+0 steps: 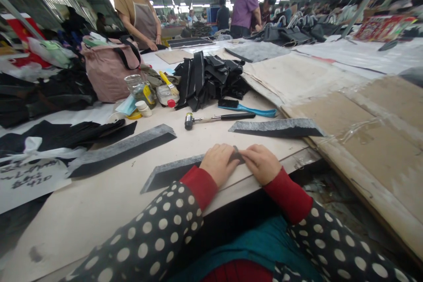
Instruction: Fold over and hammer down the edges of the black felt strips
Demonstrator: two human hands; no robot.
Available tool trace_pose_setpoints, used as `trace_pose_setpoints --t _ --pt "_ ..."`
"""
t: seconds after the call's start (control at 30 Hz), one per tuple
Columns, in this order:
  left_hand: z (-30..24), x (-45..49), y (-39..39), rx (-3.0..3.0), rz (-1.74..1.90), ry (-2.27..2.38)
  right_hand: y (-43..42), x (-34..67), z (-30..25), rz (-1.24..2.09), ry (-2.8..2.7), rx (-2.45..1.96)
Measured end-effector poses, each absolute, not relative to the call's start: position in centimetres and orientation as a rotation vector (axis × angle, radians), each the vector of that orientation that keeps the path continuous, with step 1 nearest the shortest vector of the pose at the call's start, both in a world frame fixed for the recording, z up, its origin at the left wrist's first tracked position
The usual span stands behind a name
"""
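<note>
A black fabric strip with a grey band along one edge (175, 170) lies on the table in front of me. My left hand (218, 163) rests over its right part, fingers closed on the strip. At the strip's right end, my right hand (261, 162) pinches the tip between thumb and fingers, close to the left fingertips. The strip's end is partly hidden by both hands. Beyond them lie a hammer (218, 117) and a blue-handled brush (247, 108). Similar strips lie flat to the left (124, 150) and to the right (277, 128).
A heap of black strips (211, 75) stands behind the hammer. Bottles and a yellow brush (168, 82) sit beside a pink bag (112, 68). Brown boards (373, 123) border my right side. Two people stand at the tables beyond.
</note>
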State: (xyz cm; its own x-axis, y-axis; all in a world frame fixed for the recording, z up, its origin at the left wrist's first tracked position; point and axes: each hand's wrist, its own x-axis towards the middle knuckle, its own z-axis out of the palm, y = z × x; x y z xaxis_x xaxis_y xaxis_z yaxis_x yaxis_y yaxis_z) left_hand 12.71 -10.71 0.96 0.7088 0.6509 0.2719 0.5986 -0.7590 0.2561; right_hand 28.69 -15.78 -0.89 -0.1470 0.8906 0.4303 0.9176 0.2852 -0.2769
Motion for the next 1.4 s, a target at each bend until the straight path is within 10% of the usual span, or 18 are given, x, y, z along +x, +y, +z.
trace_pose_setpoints --t 1.4 --pt "2.2 12.9 -11.1 3.071 0.282 0.882 -17.0 27.9 0.6 -0.227 -2.309 -1.808"
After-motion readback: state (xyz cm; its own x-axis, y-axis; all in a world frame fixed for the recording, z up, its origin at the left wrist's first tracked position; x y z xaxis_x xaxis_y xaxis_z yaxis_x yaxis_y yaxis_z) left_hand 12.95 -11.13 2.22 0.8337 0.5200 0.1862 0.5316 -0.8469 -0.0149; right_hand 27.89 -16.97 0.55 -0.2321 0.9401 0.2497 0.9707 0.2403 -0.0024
